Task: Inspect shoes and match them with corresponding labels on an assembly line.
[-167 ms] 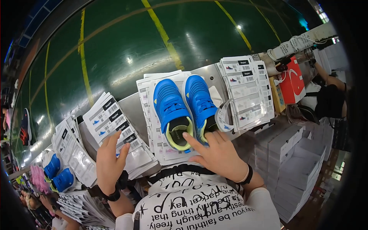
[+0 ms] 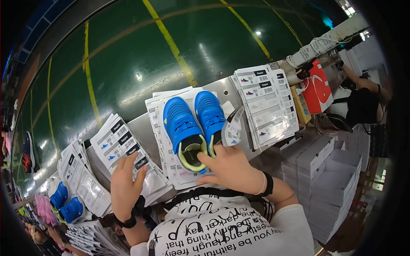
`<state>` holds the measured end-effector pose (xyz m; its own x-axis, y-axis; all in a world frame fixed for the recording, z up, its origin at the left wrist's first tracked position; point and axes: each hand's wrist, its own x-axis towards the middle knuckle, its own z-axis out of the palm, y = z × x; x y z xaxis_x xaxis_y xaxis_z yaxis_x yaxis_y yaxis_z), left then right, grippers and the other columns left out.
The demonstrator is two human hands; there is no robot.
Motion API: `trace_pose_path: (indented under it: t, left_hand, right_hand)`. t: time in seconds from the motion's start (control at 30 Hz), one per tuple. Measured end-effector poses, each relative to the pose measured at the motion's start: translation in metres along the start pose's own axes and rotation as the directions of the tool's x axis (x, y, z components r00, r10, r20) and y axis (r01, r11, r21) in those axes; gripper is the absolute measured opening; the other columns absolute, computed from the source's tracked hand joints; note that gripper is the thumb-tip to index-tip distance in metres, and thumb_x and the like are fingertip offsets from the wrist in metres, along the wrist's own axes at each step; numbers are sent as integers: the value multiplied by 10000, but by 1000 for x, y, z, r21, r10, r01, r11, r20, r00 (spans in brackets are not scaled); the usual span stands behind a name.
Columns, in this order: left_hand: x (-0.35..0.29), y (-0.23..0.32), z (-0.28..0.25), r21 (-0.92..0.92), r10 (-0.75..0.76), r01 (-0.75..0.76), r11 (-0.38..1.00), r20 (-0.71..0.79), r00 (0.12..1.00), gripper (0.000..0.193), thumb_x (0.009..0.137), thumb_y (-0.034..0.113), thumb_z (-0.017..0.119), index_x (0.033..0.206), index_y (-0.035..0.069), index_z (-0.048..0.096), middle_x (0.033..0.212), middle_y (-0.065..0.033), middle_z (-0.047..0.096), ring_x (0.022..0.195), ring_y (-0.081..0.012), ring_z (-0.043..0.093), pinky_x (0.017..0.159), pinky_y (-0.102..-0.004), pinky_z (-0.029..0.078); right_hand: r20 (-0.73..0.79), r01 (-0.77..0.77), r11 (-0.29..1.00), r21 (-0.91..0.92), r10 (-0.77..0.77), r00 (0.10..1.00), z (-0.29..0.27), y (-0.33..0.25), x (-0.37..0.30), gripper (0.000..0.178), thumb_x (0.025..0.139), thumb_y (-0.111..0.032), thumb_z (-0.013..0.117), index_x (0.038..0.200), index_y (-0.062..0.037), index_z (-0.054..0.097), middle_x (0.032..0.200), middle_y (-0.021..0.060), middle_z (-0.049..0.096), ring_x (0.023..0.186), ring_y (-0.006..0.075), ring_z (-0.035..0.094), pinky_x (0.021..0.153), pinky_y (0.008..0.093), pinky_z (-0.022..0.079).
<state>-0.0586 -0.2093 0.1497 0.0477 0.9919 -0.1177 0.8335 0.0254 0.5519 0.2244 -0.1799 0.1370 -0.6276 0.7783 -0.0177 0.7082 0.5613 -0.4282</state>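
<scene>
A pair of blue children's sneakers (image 2: 183, 119) with lime linings lies on a stack of label sheets (image 2: 159, 112), toes pointing away from me. My right hand (image 2: 230, 168) is over their heels. Its index finger reaches into the left shoe's opening, and its bent fingers cover the right shoe's heel. A curled, pale printed label (image 2: 233, 128) stands up from those bent fingers and appears to be held by them; the exact grip is hidden. My left hand (image 2: 127, 181), fingers apart and holding nothing, hovers by the near edge of another label stack (image 2: 124, 138).
More label sheets (image 2: 267, 106) lie to the right, beside a red box (image 2: 319, 87). White shoeboxes (image 2: 329, 183) are piled at lower right. Another blue pair (image 2: 70, 209) sits at far left. Beyond the metal ledge runs a green surface (image 2: 124, 55) with yellow lines. Someone else's arm (image 2: 358, 79) shows at right.
My right hand has shifted slightly left across the shoe heels, and the curled label has moved with it, turning more upright. My left hand is nearly unchanged. The whole view has shifted slightly.
</scene>
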Motion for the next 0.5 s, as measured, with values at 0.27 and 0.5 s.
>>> trace_pose_path:
  t: [0.27,0.5]
  left_hand:
    - [56,113,-14,-177,806,-787,591,161,570,396,764,55,669,1154,44,602,1290,-122,564,999,-329,536,853,-387,444]
    - [80,133,-15,-197,791,-776,599,293,536,671,886,543,531,1306,19,515,1366,-183,497,1138,-367,467,959,-452,358]
  right_hand:
    - [-160,12,999,35,-6,987,10,-17,-8,436,698,-255,758,1053,-73,582,1007,141,552,954,334,569,836,431,446]
    - [86,-248,480,842,334,939,-31,-25,-34,558,825,-143,698,1288,-20,411,1154,117,564,1043,207,607,871,373,514]
